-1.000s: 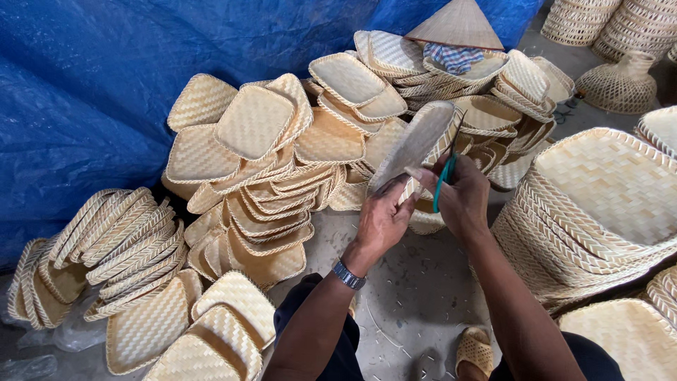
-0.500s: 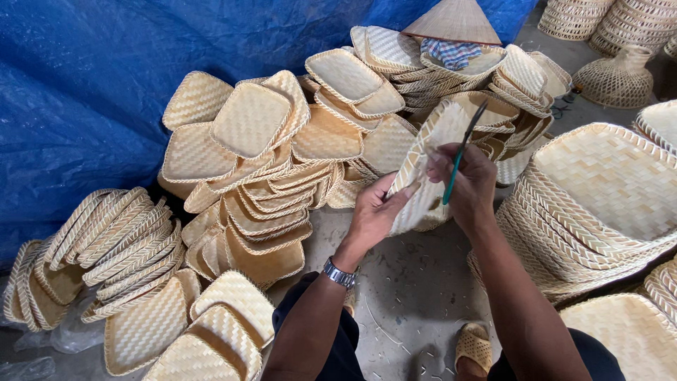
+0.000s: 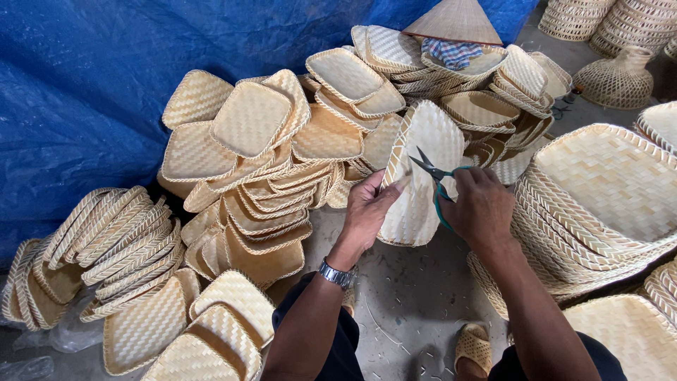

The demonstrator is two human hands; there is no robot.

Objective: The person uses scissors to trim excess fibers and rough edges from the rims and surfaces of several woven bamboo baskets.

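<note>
The left hand grips the left rim of a woven bamboo tray, fingers curled round the edge and thumb pressed on its face, holding it tilted up off the concrete floor between the two arms. The right hand has its fingers closed through the teal handles of a pair of scissors, whose dark blades stand parted over the tray's woven face. A metal watch sits on the left wrist. Behind the held tray, heaps of like trays lie nested and leaning in stacks on the floor, some face up, some on edge; none shows anything inside it. A conical straw hat rests on the far stack with a checked cloth just under it. At the right edge of the floor a tall stack of larger woven trays sits nested one in another, the top one empty. A rounded openwork basket stands at the far right corner. A blue tarpaulin hangs along the left. A woven sandal shows near the bottom.
</note>
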